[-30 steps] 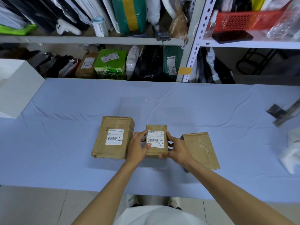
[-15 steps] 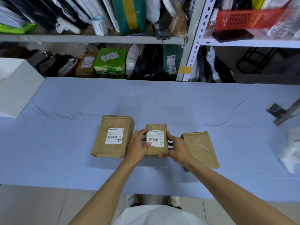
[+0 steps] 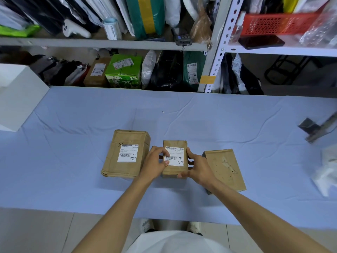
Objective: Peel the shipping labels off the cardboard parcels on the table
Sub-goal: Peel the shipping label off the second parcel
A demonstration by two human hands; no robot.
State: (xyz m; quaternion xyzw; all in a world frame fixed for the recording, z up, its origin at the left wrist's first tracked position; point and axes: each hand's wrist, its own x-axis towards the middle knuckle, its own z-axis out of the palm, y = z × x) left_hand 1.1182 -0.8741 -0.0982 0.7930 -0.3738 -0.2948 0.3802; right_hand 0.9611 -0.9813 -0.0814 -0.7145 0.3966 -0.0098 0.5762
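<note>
Viewing position: head camera, looking forward and down over the work area.
Table [image 3: 73, 170]: covered with a pale blue cloth; three cardboard parcels lay in a row near its front edge.
Left hand [image 3: 155, 161]: gripped the left side of the middle parcel [image 3: 175, 171], fingers curled; the thumb tip rested on the lower left corner of its shipping label [image 3: 177, 156].
Right hand [image 3: 198, 168]: gripped the right side of the same parcel, fingers curled against the side and the thumb at the near right corner.
Middle parcel: the smallest of the three, label on top and fully stuck down; whether it was lifted clear of the cloth could not be told.
Left parcel [image 3: 125, 169]: larger, flat on the cloth just beside the left hand, white barcode label [image 3: 128, 153] intact on top.
Right parcel [image 3: 225, 170]: flat, turned slightly, beside the right wrist; top face bare cardboard with pale torn marks.
White box [image 3: 16, 95]: at the table's far left edge.
Shelving [image 3: 215, 52]: behind the table, loaded with bags, a green carton [image 3: 124, 72] and a red basket [image 3: 277, 22].
</note>
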